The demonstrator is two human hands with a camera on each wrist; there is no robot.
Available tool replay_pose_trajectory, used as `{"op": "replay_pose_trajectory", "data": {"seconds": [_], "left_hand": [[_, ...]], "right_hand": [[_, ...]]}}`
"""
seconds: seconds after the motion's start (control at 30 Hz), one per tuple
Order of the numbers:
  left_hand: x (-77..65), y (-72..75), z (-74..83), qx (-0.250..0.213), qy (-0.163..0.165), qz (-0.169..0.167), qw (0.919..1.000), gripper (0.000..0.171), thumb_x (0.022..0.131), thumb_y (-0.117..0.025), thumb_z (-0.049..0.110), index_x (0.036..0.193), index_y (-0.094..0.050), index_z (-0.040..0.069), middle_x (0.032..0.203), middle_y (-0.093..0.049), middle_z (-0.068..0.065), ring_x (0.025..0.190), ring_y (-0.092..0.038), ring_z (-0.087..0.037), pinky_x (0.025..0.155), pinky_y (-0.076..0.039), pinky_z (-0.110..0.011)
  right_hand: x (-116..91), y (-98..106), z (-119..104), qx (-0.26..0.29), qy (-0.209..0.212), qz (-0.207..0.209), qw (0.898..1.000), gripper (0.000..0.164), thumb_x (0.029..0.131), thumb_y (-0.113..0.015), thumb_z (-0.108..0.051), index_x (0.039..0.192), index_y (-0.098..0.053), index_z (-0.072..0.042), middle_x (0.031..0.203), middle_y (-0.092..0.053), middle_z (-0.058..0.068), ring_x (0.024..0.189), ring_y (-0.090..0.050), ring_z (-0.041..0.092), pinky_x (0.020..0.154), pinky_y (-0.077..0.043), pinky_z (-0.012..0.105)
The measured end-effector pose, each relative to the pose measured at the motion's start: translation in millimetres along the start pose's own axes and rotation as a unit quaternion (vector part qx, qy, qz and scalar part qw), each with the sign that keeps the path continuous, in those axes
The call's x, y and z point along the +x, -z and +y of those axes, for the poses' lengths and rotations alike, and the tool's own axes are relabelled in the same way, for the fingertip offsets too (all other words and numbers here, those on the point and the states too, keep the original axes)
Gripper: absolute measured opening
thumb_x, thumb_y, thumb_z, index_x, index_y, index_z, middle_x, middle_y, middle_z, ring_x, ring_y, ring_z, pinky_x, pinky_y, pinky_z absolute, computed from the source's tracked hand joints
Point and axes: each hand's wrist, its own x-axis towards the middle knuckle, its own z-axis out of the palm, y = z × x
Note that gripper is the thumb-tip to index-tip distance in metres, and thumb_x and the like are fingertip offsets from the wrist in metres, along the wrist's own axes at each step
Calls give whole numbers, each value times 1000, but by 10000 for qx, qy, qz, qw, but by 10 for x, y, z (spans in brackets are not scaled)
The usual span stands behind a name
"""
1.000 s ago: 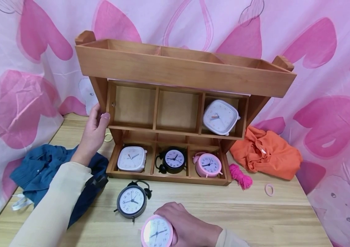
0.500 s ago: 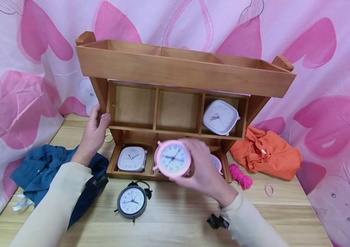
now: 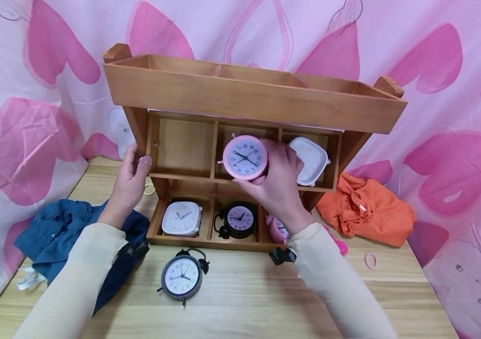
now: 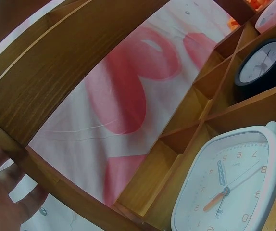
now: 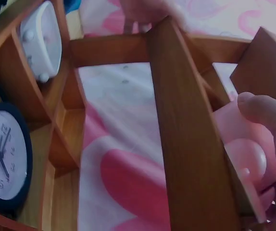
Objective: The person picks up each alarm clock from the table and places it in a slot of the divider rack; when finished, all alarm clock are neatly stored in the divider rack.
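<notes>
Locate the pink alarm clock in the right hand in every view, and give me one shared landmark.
Head: pink alarm clock near the centre, in the right hand.
Left wrist: not in it; the pink clock at the top-right corner is another.
Right wrist: at the right side, partly behind that hand.
Landmark: black alarm clock in the lower middle compartment: below centre, upper right, left edge, respectively.

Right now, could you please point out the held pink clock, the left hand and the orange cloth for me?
Held pink clock [image 3: 245, 158]: head view, middle of its dial.
Left hand [image 3: 126, 182]: head view, middle of the hand.
Orange cloth [image 3: 371, 215]: head view, near the middle of its folds.
</notes>
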Motion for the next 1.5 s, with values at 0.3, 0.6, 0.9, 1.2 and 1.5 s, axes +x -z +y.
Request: {"op": "replay_pose_trajectory", "data": {"seconds": [0.3, 0.6, 0.9, 1.2, 1.5], "left_hand": [[22, -10, -39, -51, -69, -21, 10000, 57, 106, -38, 36, 158, -14, 27, 160, -24, -8, 146, -26, -34, 115, -29, -60], [20, 9, -1, -49, -74, 4, 10000, 57, 106, -38, 38, 157, -15, 30, 161, -24, -6, 146, -27, -33, 114, -30, -61], [-12, 18, -2, 60, 24, 59, 10000, 56, 105, -38, 44, 156, -16, 36, 160, -25, -1, 146, -28, -30, 115, -30, -58], [-10, 29, 2, 45, -8, 91, 9999, 55, 106, -38, 41, 156, -16, 34, 160, -25, -2, 146, -28, -30, 114, -31, -58], [-22, -2, 5, 66, -11, 62, 10000, 56, 105, -38, 43, 156, -17, 35, 160, -26, -1, 146, -29, -29, 115, -31, -57]], "right_hand": [[96, -137, -18, -312, -223, 168, 9991, 88, 69, -87, -47, 139, -45, -15, 136, -53, 6, 131, -33, 32, 100, -20, 59], [131, -154, -65, -761, -157, -34, 9970, 90, 72, -85, -49, 143, -42, -15, 142, -50, 9, 137, -30, 32, 101, -21, 63], [82, -191, -54, -1083, -31, -109, 9941, 94, 73, -84, -50, 145, -38, -12, 143, -51, 12, 134, -39, 34, 97, -28, 63], [180, -93, -68, -961, 220, -437, 9942, 91, 68, -89, -44, 140, -43, -14, 138, -55, 9, 132, -46, 30, 93, -34, 58], [179, 7, -7, -1313, 539, -1196, 9826, 78, 84, -78, -35, 148, -40, -11, 155, -39, 8, 149, -25, 27, 105, -26, 57]]}}
